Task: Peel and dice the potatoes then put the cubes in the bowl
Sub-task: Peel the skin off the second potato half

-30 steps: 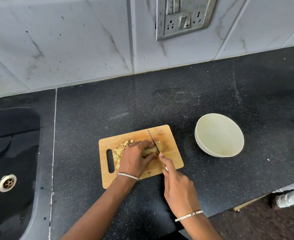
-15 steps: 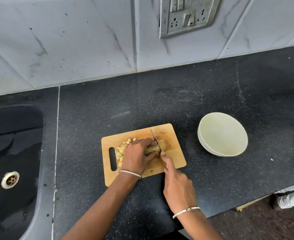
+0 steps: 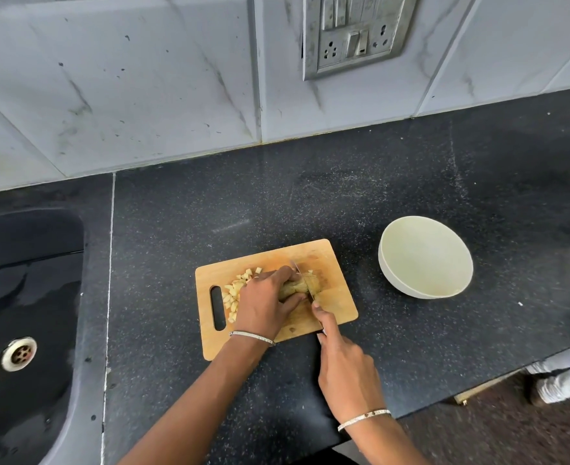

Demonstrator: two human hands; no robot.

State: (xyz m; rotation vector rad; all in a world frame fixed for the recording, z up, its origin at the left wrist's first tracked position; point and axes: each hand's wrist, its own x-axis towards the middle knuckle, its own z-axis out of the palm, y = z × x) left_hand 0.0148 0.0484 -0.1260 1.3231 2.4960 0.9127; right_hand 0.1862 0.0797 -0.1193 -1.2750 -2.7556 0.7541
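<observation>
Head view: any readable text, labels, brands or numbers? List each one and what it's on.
No text can be read anywhere in this view.
Switch and socket plate on the wall: no lettering can be made out; any marking is too small to tell.
Bowl: plain, no print or logo showing.
Cutting board: bare wood, no stamp or brand showing.

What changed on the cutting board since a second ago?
Very little. The knife in the right hand has slid slightly toward the person, slicing deeper into the potato. Nothing was picked up or let go. The left hand still holds the potato, the potato cubes stay piled at the cutting board's left end, and the bowl stays empty beside it.
</observation>
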